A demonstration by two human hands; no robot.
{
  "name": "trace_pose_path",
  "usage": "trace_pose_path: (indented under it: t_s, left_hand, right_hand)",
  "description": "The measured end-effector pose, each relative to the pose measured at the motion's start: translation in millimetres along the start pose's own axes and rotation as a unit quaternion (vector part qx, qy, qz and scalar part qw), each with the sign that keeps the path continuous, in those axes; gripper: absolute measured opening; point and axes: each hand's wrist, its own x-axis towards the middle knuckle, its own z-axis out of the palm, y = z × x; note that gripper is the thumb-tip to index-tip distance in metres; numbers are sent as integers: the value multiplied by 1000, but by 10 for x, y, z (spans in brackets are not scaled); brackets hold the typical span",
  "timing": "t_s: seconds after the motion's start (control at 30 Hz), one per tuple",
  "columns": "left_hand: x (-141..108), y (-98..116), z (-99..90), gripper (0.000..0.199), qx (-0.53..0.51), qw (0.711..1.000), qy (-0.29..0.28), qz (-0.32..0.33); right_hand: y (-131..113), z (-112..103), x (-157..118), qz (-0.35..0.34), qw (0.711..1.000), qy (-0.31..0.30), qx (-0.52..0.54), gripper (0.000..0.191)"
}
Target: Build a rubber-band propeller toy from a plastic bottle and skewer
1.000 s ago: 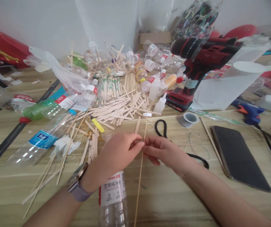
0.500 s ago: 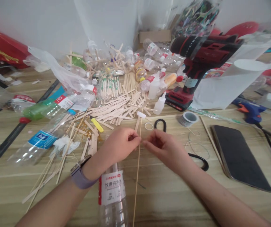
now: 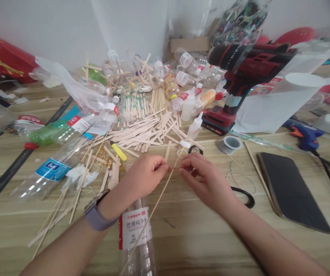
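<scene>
A long thin wooden stick (image 3: 159, 200) slants between my hands, its lower part crossing over a clear bottle (image 3: 136, 230) with a red and white label. My left hand (image 3: 150, 172), below which a watch shows at the wrist, is pinched beside the stick. On the stick's other side, my right hand (image 3: 201, 178) has thumb and forefinger pressed together. What either pinch holds is too small to make out. A white cap (image 3: 185, 144) is near the stick's upper end, by the black scissor handle (image 3: 196, 148), which my right hand partly covers.
Flat wooden sticks (image 3: 142, 132) and plastic bottles lie further back. A red and black drill (image 3: 239, 76) stands at the right, behind a tape roll (image 3: 230, 145). Right of my arm is a phone (image 3: 293, 191). A yellow marker (image 3: 119, 151) lies left of centre.
The stick has tilted from near upright to a slant, its lower end swinging left and its top right. The white cap has shifted right. My right hand has moved slightly right.
</scene>
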Motion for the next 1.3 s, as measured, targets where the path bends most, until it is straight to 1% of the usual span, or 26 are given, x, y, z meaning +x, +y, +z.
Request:
trace_pose_path:
  t_s: [0.1,0.17,0.3,0.4,0.5,0.57,0.73,0.97,1.2,1.3]
  left_hand:
    - [-16,17,15,27,28,999,15,5]
    - [-22,17,29,28,41,999,26,10]
    - [-16,-6,58,29,52,998,36,18]
    - [-7,-15,76,27,58,997,47,25]
    - [-7,-8,77,28,63,996,60,26]
    - [-16,-3,64,27,64,996,59,20]
    - [-35,-4,29,25,43,998,38,10]
    - [-25,-18,45,20,35,998,47,7]
    - [-48,-7,51,19,36,998,46,14]
    - [-39,-1,50,22,28,999,29,3]
  right_hand:
    - [6,3,-2,0,1000,6,5,15]
    - [1,12,-11,-8,1000,23,-1,14]
    - [-10,41,-37,-59,997,50,-24,16]
    - [5,61,-52,-95,994,43,-20,16]
    - [38,66,-59,-110,993,32,-24,16]
    - [61,61,-60,-117,992,25,-37,15]
    - [89,39,-63,-132,989,6,-73,12]
    - [64,8,-90,-126,988,-29,-84,14]
    - [73,7,-106,-120,987,-9,-102,12]
    - [63,7,-102,-129,986,-9,-109,12]
